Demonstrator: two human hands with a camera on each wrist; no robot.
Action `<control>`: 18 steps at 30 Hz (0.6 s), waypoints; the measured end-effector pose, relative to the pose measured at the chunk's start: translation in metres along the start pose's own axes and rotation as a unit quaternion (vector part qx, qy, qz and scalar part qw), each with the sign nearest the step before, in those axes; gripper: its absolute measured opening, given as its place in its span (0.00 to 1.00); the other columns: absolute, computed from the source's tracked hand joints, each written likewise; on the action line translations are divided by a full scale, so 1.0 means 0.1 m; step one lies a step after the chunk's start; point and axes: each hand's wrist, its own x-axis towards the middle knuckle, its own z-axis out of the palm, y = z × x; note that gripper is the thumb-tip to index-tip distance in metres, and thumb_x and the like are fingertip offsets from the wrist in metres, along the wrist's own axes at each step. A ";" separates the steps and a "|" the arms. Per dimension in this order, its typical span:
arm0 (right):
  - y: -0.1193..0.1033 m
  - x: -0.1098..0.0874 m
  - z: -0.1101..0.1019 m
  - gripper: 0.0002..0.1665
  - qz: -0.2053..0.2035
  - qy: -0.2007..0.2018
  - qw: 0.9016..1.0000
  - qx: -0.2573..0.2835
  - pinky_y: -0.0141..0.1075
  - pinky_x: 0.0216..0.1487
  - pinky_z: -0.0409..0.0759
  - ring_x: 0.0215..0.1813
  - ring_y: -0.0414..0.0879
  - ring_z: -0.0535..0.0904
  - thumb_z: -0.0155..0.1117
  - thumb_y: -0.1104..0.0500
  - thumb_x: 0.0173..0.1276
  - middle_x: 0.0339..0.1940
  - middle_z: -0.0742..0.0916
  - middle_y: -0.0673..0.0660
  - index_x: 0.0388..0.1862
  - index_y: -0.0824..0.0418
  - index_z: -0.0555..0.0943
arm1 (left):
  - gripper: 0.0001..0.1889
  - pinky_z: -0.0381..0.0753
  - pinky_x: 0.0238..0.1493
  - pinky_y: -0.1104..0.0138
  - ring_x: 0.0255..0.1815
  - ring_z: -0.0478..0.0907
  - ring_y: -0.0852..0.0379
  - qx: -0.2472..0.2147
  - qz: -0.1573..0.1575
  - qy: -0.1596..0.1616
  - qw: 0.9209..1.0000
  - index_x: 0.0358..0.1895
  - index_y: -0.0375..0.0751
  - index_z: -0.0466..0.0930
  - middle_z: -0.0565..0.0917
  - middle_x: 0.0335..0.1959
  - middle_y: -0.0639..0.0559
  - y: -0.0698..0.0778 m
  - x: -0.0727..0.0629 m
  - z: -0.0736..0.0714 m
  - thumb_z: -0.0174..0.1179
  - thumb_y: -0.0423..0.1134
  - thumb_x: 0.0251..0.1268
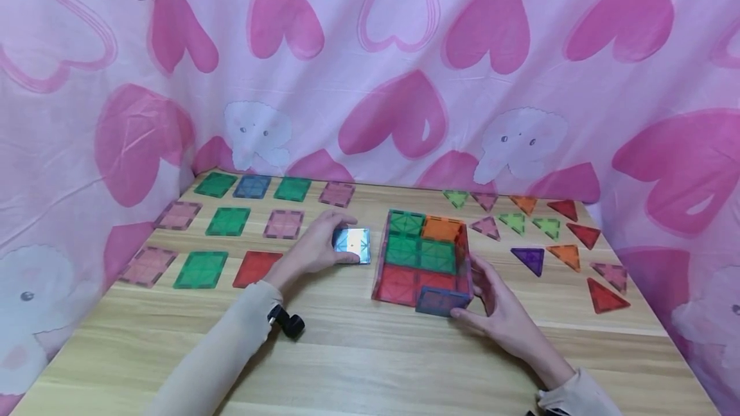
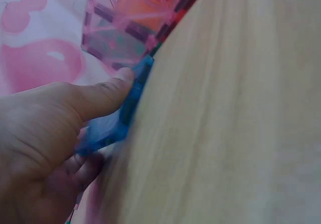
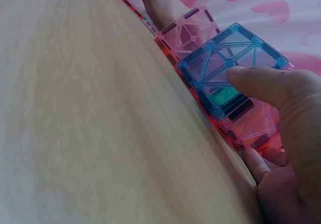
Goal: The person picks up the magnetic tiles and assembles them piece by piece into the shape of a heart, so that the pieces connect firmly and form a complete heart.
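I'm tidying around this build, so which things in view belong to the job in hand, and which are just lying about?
In the job:
held blue tile, in the left hand
tile box
upright blue tile at its near side, touched by the right hand

Lying about, possibly spares:
square tiles on the left
triangular tiles on the right

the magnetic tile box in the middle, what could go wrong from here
The upright blue front tile might tip or come loose if the right hand, touching it, pushes too hard. The square tile pinched in the left hand could bump the pink left wall if brought closer.
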 end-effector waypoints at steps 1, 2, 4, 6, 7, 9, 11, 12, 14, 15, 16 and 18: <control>0.00 0.00 0.00 0.66 -0.001 0.001 1.000 0.000 0.23 0.73 0.74 0.81 0.51 0.72 0.84 0.70 0.66 0.83 0.71 0.70 0.92 0.62 0.52 | 0.39 0.80 0.71 0.48 0.64 0.79 0.47 -0.007 -0.005 -0.002 1.000 0.70 0.45 0.83 0.81 0.65 0.48 0.02 -0.04 -0.01 0.89 0.46 0.55; 0.00 0.00 0.01 0.65 -0.002 0.002 1.000 -0.001 0.23 0.73 0.74 0.81 0.51 0.72 0.83 0.70 0.66 0.83 0.71 0.70 0.92 0.62 0.52 | 0.38 0.81 0.70 0.48 0.63 0.80 0.48 -0.018 -0.009 -0.005 1.000 0.69 0.46 0.84 0.82 0.64 0.49 0.03 -0.08 -0.03 0.90 0.45 0.54; 0.01 0.00 0.02 0.65 -0.003 0.001 1.000 -0.001 0.23 0.73 0.74 0.81 0.52 0.72 0.83 0.70 0.66 0.83 0.72 0.70 0.92 0.61 0.52 | 0.34 0.82 0.69 0.47 0.62 0.80 0.48 -0.044 -0.009 -0.014 0.999 0.64 0.48 0.83 0.83 0.61 0.50 0.07 -0.19 -0.08 0.89 0.39 0.54; 0.01 0.00 0.02 0.65 -0.004 -0.002 1.000 -0.001 0.24 0.74 0.74 0.81 0.53 0.72 0.83 0.70 0.67 0.83 0.72 0.70 0.92 0.61 0.52 | 0.29 0.83 0.68 0.45 0.61 0.81 0.48 -0.072 -0.008 -0.029 0.997 0.60 0.51 0.81 0.84 0.59 0.51 0.11 -0.32 -0.13 0.85 0.32 0.58; 0.01 0.00 0.03 0.65 -0.004 -0.003 1.000 -0.001 0.24 0.74 0.74 0.81 0.54 0.72 0.83 0.70 0.67 0.83 0.72 0.70 0.93 0.60 0.52 | 0.28 0.83 0.69 0.44 0.61 0.81 0.48 -0.088 -0.007 -0.037 0.995 0.59 0.52 0.80 0.85 0.58 0.51 0.13 -0.38 -0.14 0.82 0.30 0.60; 0.01 0.00 0.03 0.65 -0.002 -0.005 1.000 -0.001 0.24 0.74 0.74 0.81 0.56 0.72 0.83 0.69 0.67 0.83 0.72 0.69 0.93 0.60 0.53 | 0.25 0.84 0.67 0.44 0.60 0.82 0.48 -0.119 -0.006 -0.053 0.991 0.56 0.54 0.80 0.86 0.56 0.53 0.17 -0.52 -0.16 0.78 0.26 0.62; 0.00 0.00 0.02 0.65 0.000 -0.003 1.000 -0.002 0.25 0.74 0.74 0.81 0.57 0.71 0.84 0.69 0.66 0.83 0.72 0.70 0.92 0.60 0.53 | 0.22 0.84 0.65 0.49 0.57 0.82 0.50 -0.146 -0.001 -0.069 0.987 0.53 0.56 0.83 0.87 0.53 0.56 0.22 -0.62 -0.15 0.77 0.26 0.64; -0.01 0.00 0.01 0.65 0.001 -0.003 1.000 -0.002 0.25 0.74 0.74 0.81 0.57 0.72 0.84 0.69 0.66 0.83 0.72 0.69 0.92 0.60 0.53 | 0.21 0.84 0.64 0.52 0.56 0.83 0.51 -0.158 0.006 -0.073 0.985 0.51 0.57 0.84 0.88 0.52 0.57 0.25 -0.65 -0.13 0.77 0.27 0.64; -0.02 0.01 0.00 0.65 0.002 -0.001 1.000 -0.003 0.25 0.74 0.74 0.81 0.57 0.72 0.84 0.69 0.66 0.83 0.72 0.69 0.92 0.60 0.53 | 0.19 0.84 0.59 0.58 0.52 0.84 0.52 -0.177 0.021 -0.079 0.981 0.48 0.57 0.86 0.88 0.48 0.59 0.30 -0.70 -0.07 0.79 0.29 0.63; -0.02 0.01 0.00 0.65 0.002 0.000 1.000 -0.002 0.25 0.74 0.74 0.81 0.57 0.72 0.84 0.70 0.66 0.83 0.72 0.69 0.92 0.60 0.53 | 0.18 0.84 0.57 0.60 0.50 0.84 0.53 -0.185 0.030 -0.081 0.979 0.46 0.56 0.86 0.89 0.46 0.59 0.33 -0.71 -0.03 0.81 0.30 0.62; -0.02 0.01 0.00 0.65 0.002 0.000 1.000 0.000 0.25 0.74 0.75 0.81 0.56 0.72 0.84 0.70 0.66 0.83 0.72 0.70 0.92 0.61 0.53 | 0.17 0.84 0.55 0.61 0.48 0.84 0.54 -0.192 0.037 -0.084 0.977 0.45 0.56 0.87 0.89 0.44 0.60 0.35 -0.71 0.00 0.82 0.30 0.62; -0.02 0.01 0.02 0.65 0.002 0.001 1.000 0.003 0.25 0.74 0.75 0.81 0.56 0.72 0.84 0.70 0.66 0.83 0.72 0.70 0.92 0.61 0.53 | 0.15 0.85 0.53 0.64 0.45 0.85 0.55 -0.203 0.047 -0.090 0.974 0.44 0.55 0.89 0.90 0.41 0.61 0.38 -0.71 0.05 0.83 0.32 0.61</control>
